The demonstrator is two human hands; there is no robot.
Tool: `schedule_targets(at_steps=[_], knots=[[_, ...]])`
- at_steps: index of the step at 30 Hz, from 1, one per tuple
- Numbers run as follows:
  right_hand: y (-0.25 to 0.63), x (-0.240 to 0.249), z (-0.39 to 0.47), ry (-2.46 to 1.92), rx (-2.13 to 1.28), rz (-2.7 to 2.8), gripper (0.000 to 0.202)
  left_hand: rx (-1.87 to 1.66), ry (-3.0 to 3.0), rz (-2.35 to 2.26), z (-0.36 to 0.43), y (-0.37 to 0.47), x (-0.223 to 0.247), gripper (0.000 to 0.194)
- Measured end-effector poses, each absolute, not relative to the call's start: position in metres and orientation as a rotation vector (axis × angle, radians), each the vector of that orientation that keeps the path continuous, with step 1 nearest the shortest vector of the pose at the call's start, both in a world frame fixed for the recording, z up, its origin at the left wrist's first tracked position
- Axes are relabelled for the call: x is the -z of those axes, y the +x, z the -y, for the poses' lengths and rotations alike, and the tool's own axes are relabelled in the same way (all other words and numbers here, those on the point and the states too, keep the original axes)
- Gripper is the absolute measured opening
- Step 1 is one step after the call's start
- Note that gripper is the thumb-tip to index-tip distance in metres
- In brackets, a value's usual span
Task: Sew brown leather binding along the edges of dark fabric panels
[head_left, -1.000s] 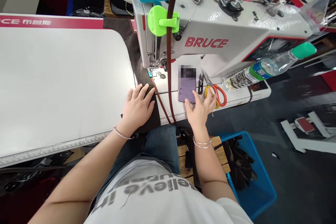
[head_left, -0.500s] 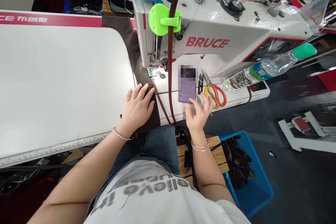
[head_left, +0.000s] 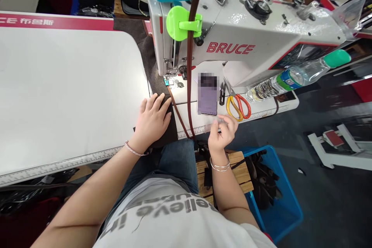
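Ideally, the left hand [head_left: 152,118] steadies the dark cloth [head_left: 158,85] with light, even pressure, fingertips well clear of the needle of the sewing machine [head_left: 261,46]. Its pose suits that: palm down, fingers slightly spread, lying on the cloth without pinching it. The cloth is beneath this hand and reaches beyond its fingertips. The brown strip [head_left: 179,116] would best lie untwisted where it enters the blue guide [head_left: 166,81], just ahead and to the right of that hand.

The right hand [head_left: 223,133] is half curled, thumb apart from the forefinger, with nothing visible in its grasp; it would do well to avoid the strip to its left. Just beyond its fingers lies the phone [head_left: 207,97], and ahead to its right the scissors [head_left: 240,97], handles toward the hand.

As for direction, the cloth's long axis runs away from the body, past the left fingers, its far end slanting leftward behind the machine head. The strip's lower run slants from the guide back toward the body and rightward.
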State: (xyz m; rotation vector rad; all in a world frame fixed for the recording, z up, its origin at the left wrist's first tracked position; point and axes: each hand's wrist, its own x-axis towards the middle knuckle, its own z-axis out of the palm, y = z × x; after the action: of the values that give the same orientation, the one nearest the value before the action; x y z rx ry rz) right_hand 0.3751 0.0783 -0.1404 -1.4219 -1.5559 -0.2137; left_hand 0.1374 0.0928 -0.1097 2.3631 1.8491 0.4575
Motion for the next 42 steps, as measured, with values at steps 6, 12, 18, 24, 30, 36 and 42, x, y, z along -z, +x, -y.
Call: schedule_targets(at_steps=[6,12,18,24,30,36,42], knots=[[0.365,0.146,-0.054,-1.342,0.106,1.514,0.029,-0.458,2.375,-1.861,-0.093,0.138,0.111,0.050],[0.349,0.154,-0.033,-1.349,-0.022,1.513,0.028,-0.460,2.376,-1.854,-0.093,0.138,0.111,0.050],[0.352,0.155,-0.034,-1.398,-0.010,1.505,0.036,-0.494,2.351,-1.840,-0.093,0.137,0.112,0.050],[0.362,0.150,-0.047,-1.374,0.031,1.529,0.027,-0.489,2.360,-1.845,-0.093,0.137,0.112,0.050],[0.373,0.142,-0.070,-1.411,0.135,1.608,0.019,-0.494,2.355,-1.840,-0.093,0.137,0.111,0.050],[0.378,0.140,-0.093,-1.543,0.121,1.763,0.044,-0.495,2.349,-1.843,-0.093,0.138,0.111,0.050],[0.377,0.138,-0.104,-1.627,0.112,1.799,0.050,-0.460,2.369,-1.863,-0.093,0.137,0.110,0.050]])
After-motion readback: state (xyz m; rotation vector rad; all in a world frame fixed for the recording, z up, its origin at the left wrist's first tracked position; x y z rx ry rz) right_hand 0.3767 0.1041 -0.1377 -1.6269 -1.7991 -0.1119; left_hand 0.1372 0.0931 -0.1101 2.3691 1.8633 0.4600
